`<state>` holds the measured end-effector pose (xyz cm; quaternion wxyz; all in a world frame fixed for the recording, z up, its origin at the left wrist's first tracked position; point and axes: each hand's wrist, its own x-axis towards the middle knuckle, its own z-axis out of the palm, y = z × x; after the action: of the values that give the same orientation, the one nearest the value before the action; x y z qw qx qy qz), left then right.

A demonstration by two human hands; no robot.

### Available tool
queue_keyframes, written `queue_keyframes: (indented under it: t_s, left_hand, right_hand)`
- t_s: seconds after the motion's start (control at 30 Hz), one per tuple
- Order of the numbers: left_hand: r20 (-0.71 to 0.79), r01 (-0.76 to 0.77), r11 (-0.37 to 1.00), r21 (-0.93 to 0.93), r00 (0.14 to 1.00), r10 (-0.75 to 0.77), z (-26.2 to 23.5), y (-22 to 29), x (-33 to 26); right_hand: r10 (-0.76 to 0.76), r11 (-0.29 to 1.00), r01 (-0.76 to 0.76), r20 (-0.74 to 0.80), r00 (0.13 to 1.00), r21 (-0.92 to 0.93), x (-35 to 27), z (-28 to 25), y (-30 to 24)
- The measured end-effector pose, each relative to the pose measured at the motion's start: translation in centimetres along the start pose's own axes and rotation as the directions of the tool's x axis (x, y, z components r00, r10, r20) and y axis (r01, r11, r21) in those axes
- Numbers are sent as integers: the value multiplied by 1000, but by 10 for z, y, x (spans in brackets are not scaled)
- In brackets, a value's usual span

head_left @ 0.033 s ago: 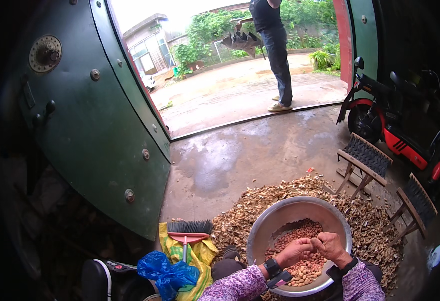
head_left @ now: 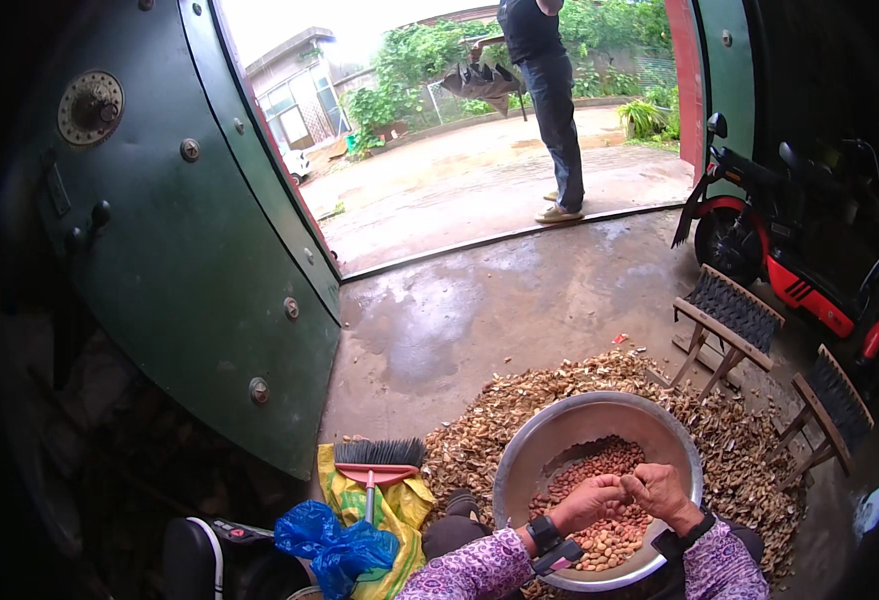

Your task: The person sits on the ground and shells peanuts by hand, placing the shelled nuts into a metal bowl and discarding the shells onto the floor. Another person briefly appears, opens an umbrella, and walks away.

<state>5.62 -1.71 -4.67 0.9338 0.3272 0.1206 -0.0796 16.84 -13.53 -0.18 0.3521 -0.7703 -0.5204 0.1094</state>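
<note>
My left hand [head_left: 589,503] and my right hand [head_left: 662,493] meet over a wide metal basin [head_left: 515,468], their fingertips pinched together. Whatever sits between the fingers is too small and covered to make out. Inside the basin lie reddish shelled peanuts [head_left: 591,466], with paler peanuts [head_left: 607,547], seemingly still in their shells, on the near side below my hands. A broad heap of broken peanut shells [head_left: 494,412] surrounds the basin on the floor. Dark bands circle both wrists, over patterned purple sleeves.
Left of the basin, a broom [head_left: 379,455] and a blue plastic bag [head_left: 334,545] rest on a yellow sack [head_left: 414,497]. Two folding stools [head_left: 729,315] and a red-black scooter [head_left: 809,290] stand right. A person [head_left: 549,110] stands at the doorway beside a green door [head_left: 189,270].
</note>
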Motion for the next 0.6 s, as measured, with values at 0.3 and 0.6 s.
queue_keyframes:
  t_s: [0.3, 0.6]
  left_hand:
    - [18, 40, 994, -103, 999, -38, -7, -5, 4]
    - [57, 47, 981, -187, 998, -37, -8, -9, 1]
  right_hand:
    - [175, 966, -192, 106, 979, 171, 1, 0, -9]
    - [132, 951, -146, 68, 989, 271, 1, -2, -21]
